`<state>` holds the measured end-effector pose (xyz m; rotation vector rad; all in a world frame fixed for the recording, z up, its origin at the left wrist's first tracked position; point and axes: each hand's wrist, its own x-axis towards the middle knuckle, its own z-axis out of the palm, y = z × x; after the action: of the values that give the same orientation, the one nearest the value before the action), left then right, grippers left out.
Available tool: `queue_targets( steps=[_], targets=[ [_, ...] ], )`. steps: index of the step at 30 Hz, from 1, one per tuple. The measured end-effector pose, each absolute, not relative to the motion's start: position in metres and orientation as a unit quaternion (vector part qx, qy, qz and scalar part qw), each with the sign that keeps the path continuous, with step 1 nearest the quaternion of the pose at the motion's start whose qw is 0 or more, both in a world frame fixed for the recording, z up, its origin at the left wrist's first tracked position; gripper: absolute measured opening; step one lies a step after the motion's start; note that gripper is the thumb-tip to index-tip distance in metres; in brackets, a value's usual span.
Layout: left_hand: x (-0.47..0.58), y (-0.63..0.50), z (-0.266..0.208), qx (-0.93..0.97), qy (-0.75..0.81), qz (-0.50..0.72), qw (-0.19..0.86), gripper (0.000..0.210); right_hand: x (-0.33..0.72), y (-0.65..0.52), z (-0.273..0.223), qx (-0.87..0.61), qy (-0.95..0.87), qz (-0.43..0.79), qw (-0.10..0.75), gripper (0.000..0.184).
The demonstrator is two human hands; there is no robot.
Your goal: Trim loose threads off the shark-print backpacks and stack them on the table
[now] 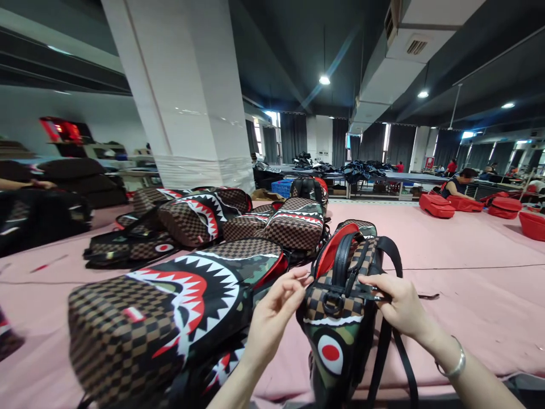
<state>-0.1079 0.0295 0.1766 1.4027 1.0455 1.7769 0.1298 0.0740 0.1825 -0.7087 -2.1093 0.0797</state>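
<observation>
A checkered brown and camouflage backpack [340,335] with a red-and-white eye print stands upright at the table's near edge. My right hand [400,307] grips its black top strap near the handle. My left hand [275,312] pinches something small by the bag's upper left edge, at the zipper area; what it pinches is too small to tell. The bag's red lining shows at its open top. A silver bracelet [455,363] sits on my right wrist.
Several shark-mouth printed backpacks [170,307] lie piled on the pink table [468,272] to the left and behind. A white pillar [191,91] rises beyond them. Red bags [436,205] and seated people are at the far right. Another person's arm reaches in at far left [25,183].
</observation>
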Motion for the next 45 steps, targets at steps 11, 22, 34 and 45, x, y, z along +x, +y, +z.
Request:
queue_targets(
  steps=[11,22,34,45],
  targets=[
    [-0.120,0.071,0.223,0.787,0.413,0.345,0.301,0.009,0.140,0.061,0.184,-0.282,-0.856,0.036,0.433,0.047],
    [-0.102,0.056,0.213,0.857,0.397,0.324,0.055,0.017,0.141,0.061,0.184,-0.298,-0.849,0.064,0.431,0.045],
    [-0.088,0.054,0.191,0.774,0.433,0.443,0.131,0.019,0.125,0.045,0.229,-0.348,-0.881,0.032,0.320,0.009],
    [-0.086,0.049,0.193,0.761,0.425,0.468,0.145,0.021,0.106,0.047,0.236,-0.344,-0.908,-0.068,0.229,0.013]
  ],
)
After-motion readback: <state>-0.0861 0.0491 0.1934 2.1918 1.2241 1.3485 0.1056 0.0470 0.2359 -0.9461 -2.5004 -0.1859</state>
